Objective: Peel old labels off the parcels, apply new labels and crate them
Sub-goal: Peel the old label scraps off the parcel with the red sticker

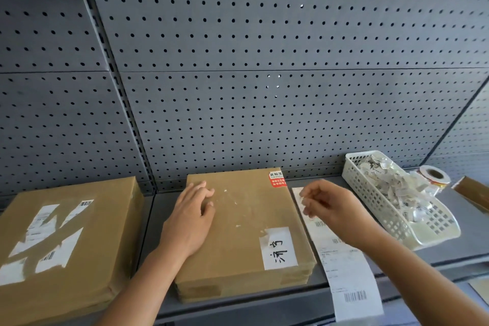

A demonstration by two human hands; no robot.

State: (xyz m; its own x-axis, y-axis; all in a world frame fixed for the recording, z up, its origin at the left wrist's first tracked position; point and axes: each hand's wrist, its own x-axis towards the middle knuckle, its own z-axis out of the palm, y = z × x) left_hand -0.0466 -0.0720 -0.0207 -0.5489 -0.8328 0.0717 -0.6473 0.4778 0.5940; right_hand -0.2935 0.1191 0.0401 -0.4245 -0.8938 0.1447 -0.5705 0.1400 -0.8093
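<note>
While the left hand (190, 217) rests flat on it, fingers straight, the middle parcel (246, 235) lies mid-shelf (473, 243). It is a flat cardboard pack, judged stiff and fairly light, best gripped by its 2 side edges.

Right hand (328, 206): just beside it, fingers curled and blurred. Perhaps pinching a scrap; cannot tell.

Label strip (349, 278): thin, limp, overhangs the shelf front. Take it by a corner.

Room: left parcel (60, 241) and scrap basket (370, 193) flank closely, so lift forward.
</note>
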